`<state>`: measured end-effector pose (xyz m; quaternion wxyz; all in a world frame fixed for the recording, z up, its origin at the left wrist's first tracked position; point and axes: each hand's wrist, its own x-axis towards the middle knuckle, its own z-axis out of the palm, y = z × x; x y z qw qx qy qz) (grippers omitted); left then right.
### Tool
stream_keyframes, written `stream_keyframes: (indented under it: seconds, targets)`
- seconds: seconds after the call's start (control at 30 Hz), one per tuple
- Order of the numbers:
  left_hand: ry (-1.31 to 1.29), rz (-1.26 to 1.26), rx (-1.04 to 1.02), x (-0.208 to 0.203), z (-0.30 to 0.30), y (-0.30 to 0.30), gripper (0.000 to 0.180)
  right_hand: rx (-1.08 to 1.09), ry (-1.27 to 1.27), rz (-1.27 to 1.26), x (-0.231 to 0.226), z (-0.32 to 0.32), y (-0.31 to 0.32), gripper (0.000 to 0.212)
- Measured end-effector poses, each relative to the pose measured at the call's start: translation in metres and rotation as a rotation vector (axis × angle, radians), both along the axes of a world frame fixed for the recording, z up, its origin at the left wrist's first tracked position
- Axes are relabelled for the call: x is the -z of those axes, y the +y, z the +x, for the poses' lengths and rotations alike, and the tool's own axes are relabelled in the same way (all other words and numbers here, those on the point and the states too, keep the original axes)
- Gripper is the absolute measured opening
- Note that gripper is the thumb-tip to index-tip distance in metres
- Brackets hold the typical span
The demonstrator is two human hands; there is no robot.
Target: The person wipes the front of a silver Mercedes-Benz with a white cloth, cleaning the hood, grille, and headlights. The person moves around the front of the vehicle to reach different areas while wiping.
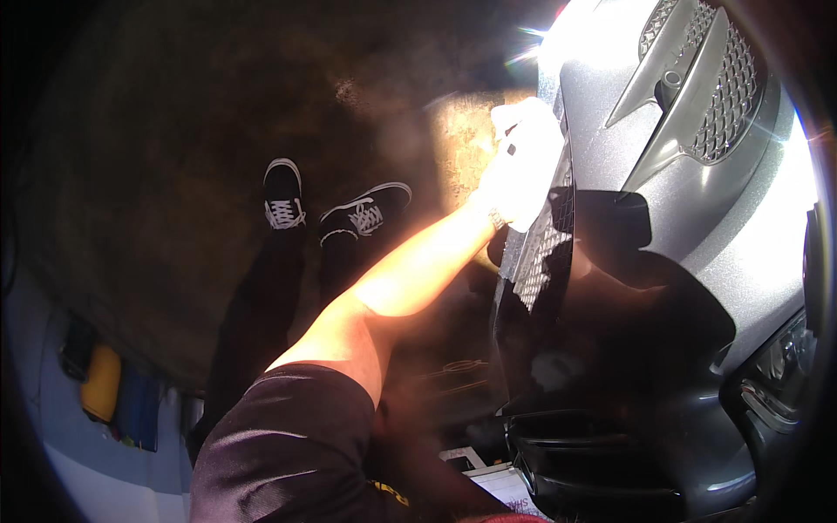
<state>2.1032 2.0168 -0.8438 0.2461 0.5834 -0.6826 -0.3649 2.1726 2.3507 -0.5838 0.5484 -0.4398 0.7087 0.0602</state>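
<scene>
My left hand point(510, 187) reaches up and right from a black short sleeve to the front of a silver car point(697, 227). It presses a white cloth point(530, 131) against the edge of the bumper, beside the lower mesh grille point(536, 261). Strong glare washes out the hand and cloth, so the fingers are hard to make out. A band shows at the wrist. My right hand is out of view.
Two black shoes with white laces point(283, 196) point(366, 213) stand on the dark floor to the left of the arm. The car's upper mesh grille point(728, 87) is top right, a headlight point(785, 357) lower right. A yellow object point(100, 383) lies far left.
</scene>
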Motion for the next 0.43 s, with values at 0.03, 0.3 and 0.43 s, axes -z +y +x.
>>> stream_keyframes:
  seconds: [0.03,0.3,0.43]
  targets:
    - [-0.015,0.087,0.061,0.005,-0.001,-0.012,0.045,-0.010,-0.019,0.009,0.000,-0.001,0.007,0.010]
    - [0.220,-0.100,0.407,-0.007,0.027,0.096,0.046,-0.067,0.025,0.006,-0.015,0.007,-0.010,0.011]
    - [0.350,0.773,0.822,-0.017,0.041,0.106,0.066,0.046,-0.008,0.153,-0.015,0.016,-0.017,0.018]
